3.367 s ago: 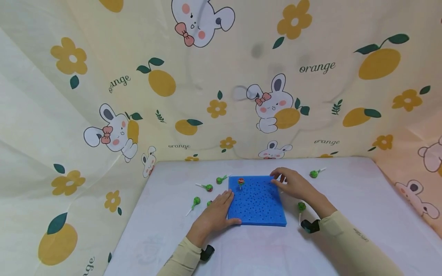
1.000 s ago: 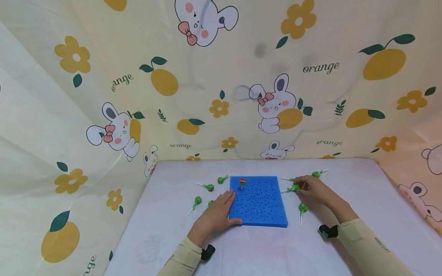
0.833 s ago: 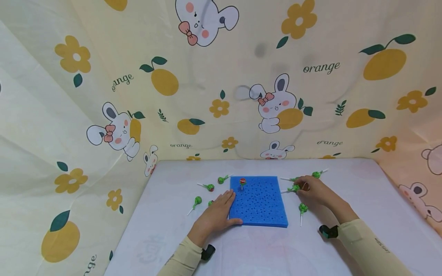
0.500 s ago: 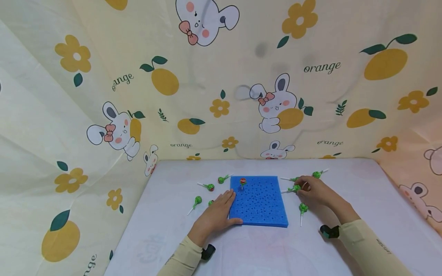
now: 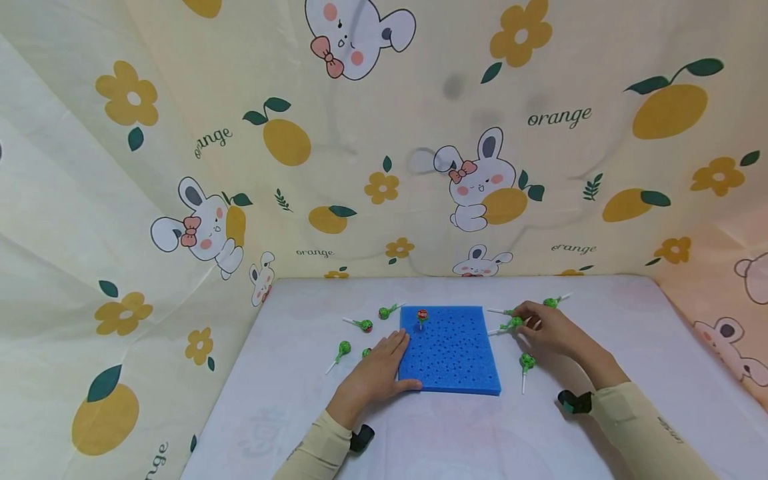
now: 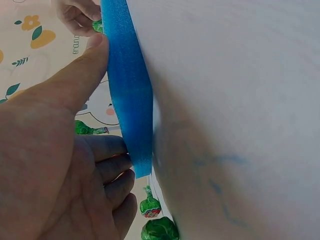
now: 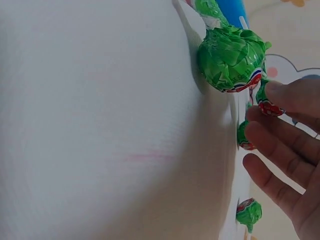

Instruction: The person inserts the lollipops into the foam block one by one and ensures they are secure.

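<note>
Pinching a green-wrapped lollipop (image 5: 512, 324) by its wrapped head, between thumb and fingertips of the right hand (image 5: 549, 330), just off the right edge of a blue perforated foam board (image 5: 450, 353). Aimed stick-first at that edge; hard to judge from the head view whether lifted wholly clear of the white tabletop (image 5: 456, 440). Resting the left hand (image 5: 375, 370) against the left edge of the board, with fingers straight and clasping nothing, and with thumb stretched out by the near corner.

Bearing, near the far left corner of the board, one red-topped lollipop (image 5: 423, 316), planted upright on its stick. Flanked on the left by loose lollipops (image 5: 362, 325), four in sight, including one partly covered by the left hand. Flanked on the right, besides the pinched one, by a half-hidden lollipop (image 5: 503, 311) just behind the right hand, a far lollipop (image 5: 551, 303) beyond it, and a near lollipop (image 5: 527, 361) lying with stick toward the person. Backed by a cream fabric backdrop (image 5: 384, 133) printed with rabbits, flowers and oranges.
</note>
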Motion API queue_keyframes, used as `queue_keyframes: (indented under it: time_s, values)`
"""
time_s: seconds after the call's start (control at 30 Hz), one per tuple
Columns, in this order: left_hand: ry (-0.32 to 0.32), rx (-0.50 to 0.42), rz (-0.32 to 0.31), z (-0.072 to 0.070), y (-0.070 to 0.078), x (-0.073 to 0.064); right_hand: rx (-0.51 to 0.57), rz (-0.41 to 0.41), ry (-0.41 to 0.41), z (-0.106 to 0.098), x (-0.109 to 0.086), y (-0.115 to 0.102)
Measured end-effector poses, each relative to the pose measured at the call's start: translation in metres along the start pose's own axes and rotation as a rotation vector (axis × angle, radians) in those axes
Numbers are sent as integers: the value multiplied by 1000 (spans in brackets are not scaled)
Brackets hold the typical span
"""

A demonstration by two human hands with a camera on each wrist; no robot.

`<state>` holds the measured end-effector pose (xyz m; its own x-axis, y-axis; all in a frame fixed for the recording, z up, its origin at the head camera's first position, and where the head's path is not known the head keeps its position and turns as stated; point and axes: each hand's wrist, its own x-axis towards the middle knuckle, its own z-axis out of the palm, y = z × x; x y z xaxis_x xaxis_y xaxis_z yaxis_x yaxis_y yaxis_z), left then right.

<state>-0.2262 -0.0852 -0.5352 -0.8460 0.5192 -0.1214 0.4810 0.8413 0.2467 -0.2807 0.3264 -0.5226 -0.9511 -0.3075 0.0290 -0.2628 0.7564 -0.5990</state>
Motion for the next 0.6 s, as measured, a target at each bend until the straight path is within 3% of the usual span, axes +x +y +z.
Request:
queue_keyframes:
  time_s: [0.3,0.6]
  values:
    - [-3,-15,5,-3,1,-2,15,-11,12,-1,0,-1]
    - [-8,-4,-5,-1,1,0,2,-66,74,-1,0,-4]
